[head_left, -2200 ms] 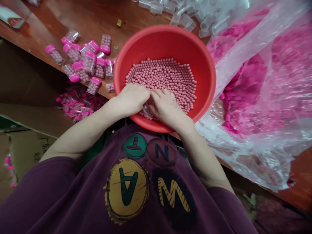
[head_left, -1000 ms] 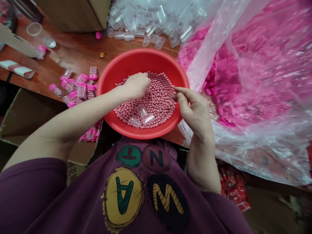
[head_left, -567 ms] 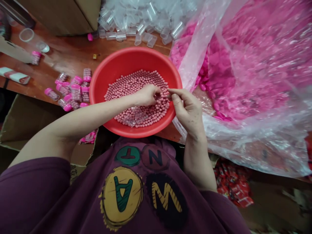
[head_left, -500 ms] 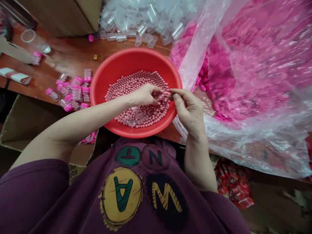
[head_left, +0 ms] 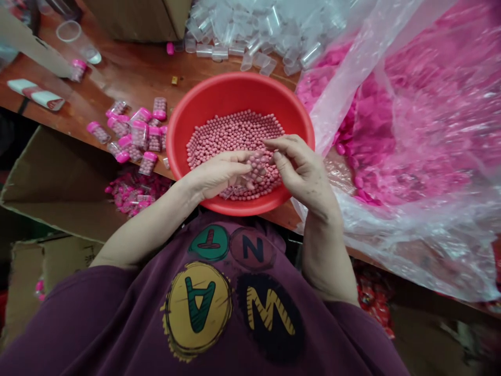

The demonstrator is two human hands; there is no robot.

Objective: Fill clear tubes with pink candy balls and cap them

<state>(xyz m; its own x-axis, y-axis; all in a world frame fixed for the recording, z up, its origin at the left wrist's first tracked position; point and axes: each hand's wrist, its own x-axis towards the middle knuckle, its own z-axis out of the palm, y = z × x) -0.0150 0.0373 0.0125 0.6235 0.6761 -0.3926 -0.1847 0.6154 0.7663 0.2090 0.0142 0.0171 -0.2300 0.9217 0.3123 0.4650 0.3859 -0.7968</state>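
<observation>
Both hands are up over the round red plastic basin, which sits at the near edge of the brown wooden table. The left hand has its fingers curled and pressed together around a small clear plastic vial. The vial is packed with pink and held just above the near side of the basin. The right hand is right beside it, with thumb and forefinger bent in close at the vial's upper end. I cannot tell from here whether they are pinching anything.

Under the hands, a bed of small pink round beads covers the basin floor. To the left on the table lies a scatter of filled pink-capped vials. More of these are down in the open brown cardboard box below the table edge. At the far side is a heap of empty clear plastic vials. On the right, touching the basin's rim, is a big clear plastic bag of bright pink caps.
</observation>
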